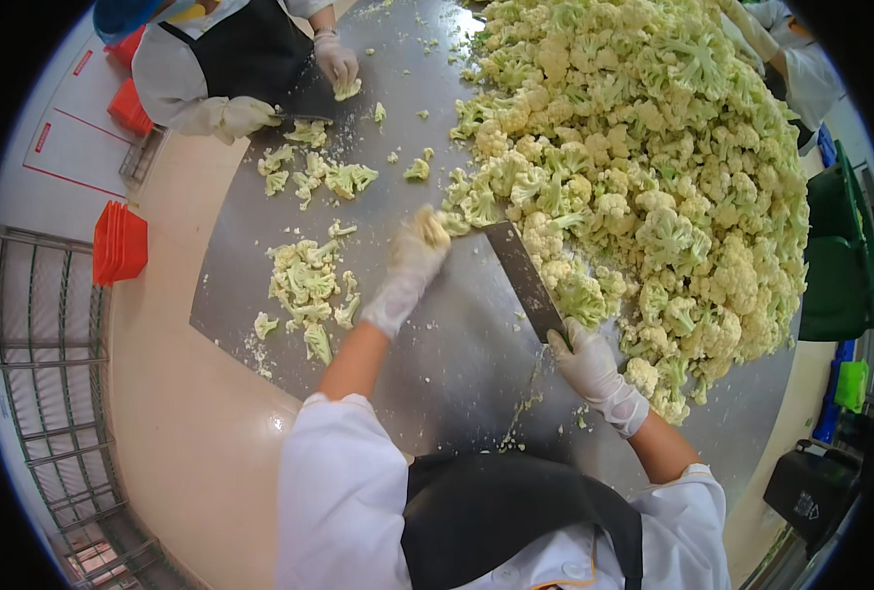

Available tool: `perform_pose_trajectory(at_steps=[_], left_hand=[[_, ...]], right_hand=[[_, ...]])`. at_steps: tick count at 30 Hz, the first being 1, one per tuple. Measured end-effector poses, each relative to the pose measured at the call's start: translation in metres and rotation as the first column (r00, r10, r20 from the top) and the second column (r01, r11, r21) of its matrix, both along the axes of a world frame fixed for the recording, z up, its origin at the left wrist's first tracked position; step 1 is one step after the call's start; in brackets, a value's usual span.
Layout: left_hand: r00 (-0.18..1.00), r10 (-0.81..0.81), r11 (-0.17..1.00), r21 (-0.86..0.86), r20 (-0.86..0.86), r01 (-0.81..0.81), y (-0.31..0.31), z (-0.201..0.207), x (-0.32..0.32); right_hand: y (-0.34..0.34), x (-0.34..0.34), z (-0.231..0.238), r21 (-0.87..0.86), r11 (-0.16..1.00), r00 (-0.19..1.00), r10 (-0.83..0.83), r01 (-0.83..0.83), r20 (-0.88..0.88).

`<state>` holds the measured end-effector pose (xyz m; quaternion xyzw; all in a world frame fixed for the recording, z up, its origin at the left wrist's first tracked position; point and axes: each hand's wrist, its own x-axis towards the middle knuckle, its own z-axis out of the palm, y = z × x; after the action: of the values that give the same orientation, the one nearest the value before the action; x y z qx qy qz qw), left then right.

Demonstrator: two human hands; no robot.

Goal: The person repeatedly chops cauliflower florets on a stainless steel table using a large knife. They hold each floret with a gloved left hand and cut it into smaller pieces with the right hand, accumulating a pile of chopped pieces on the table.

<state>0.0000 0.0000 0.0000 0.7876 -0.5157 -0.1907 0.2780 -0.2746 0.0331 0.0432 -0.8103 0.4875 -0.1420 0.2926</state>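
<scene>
In my gloved right hand is the handle of a broad cleaver. Its dark blade points up and to the left, low over the steel table, along the near-left edge of a large heap of cauliflower florets. My gloved left hand is closed on a cauliflower floret, left of the blade's far end; motion slightly blurs its fingers. Cut cauliflower pieces lie in a loose group to the left of my left hand, with crumbs scattered around them.
Across the table at upper left, a co-worker's gloved hand touches a floret, the other holding a knife. Another person's white sleeve shows behind the heap. Red bins and a wire rack stand left, a green bin right.
</scene>
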Motion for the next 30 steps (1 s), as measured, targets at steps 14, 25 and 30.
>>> perform_pose_trajectory(at_steps=[14, 25, 30], left_hand=[[0.962, -0.121, 0.919, -0.338, 0.244, 0.202, 0.081, -0.038, -0.047], [0.860, -0.199, 0.903, -0.254, 0.470, 0.348, 0.077, -0.027, -0.074], [0.602, 0.050, 0.996, -0.087, 0.797, 0.032, 0.022, -0.020, -0.016]], right_hand=[[0.017, 0.020, -0.001, 0.040, 0.970, 0.883, 0.233, -0.238, -0.408], [0.006, 0.017, 0.003, 0.084, 0.996, 0.995, -0.018, 0.026, -0.098], [-0.005, -0.013, 0.009, 0.063, 0.985, 0.987, -0.160, 0.159, 0.005]])
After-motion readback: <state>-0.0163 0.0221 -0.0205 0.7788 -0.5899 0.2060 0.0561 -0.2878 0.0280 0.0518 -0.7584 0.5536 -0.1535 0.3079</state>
